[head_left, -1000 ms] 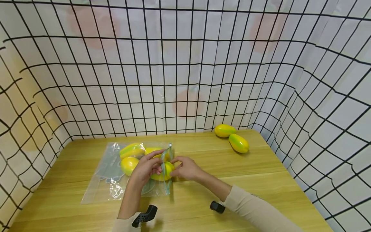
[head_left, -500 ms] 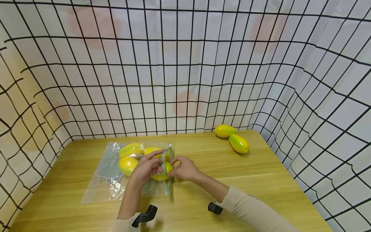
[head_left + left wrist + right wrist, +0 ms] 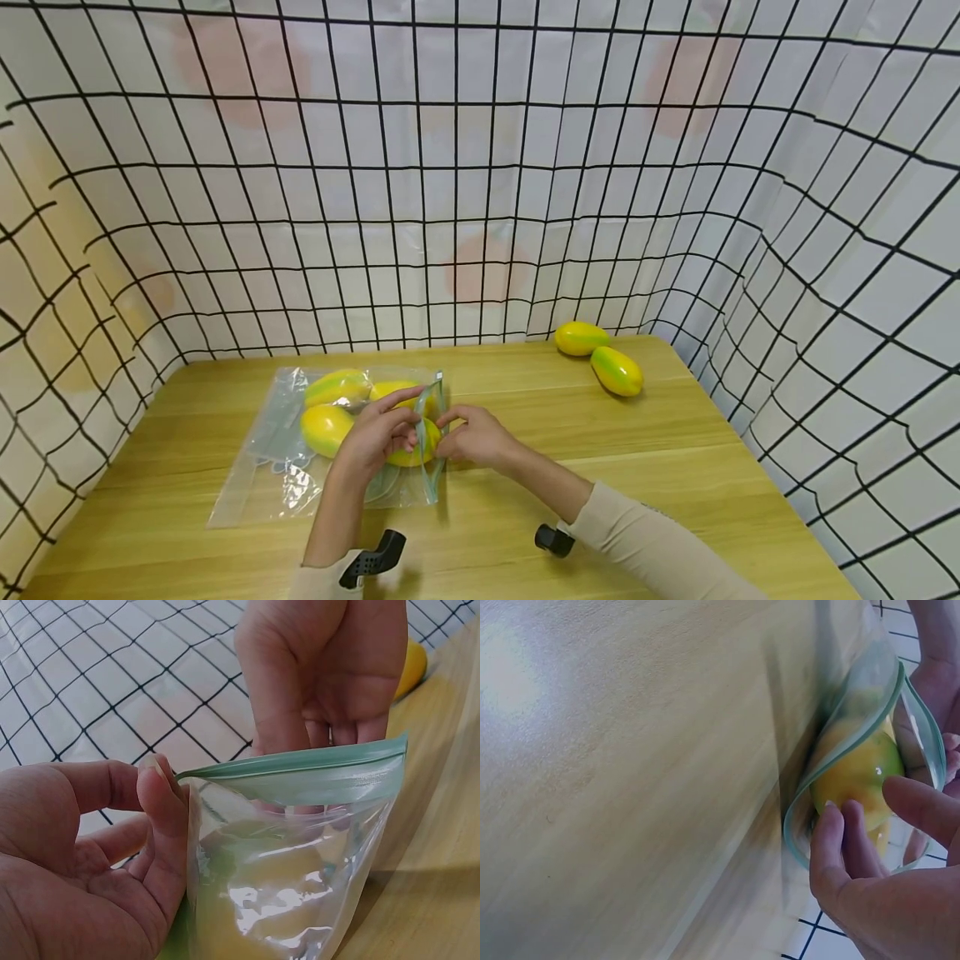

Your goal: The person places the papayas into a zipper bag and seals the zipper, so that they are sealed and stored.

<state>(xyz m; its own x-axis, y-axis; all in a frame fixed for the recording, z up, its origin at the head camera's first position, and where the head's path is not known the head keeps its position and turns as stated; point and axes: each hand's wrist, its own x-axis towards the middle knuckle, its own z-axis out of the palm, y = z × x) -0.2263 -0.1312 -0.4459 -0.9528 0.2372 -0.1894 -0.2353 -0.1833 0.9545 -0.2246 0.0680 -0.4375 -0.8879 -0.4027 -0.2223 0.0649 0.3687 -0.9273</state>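
Observation:
In the head view a clear zip bag with a green seal lies on the table, its mouth facing right. Several glossy yellow-green mangoes, one of them a mango at the left, show through the plastic. My left hand pinches one lip of the bag mouth between thumb and finger, as the left wrist view shows. At the opening, my right hand has its thumb and bent fingertips on the end of a mango lying within the mouth. Much of that fruit is behind the seal and my left fingers.
Two more mangoes, a rear one and a front one, lie touching at the back right of the wooden table. Black wire mesh over pale sheeting encloses the back and sides.
The mango at my right fingertips has shifted slightly left, deeper into the bag, with my right hand following. The mangoes inside have slid left too. My left hand stays almost still.

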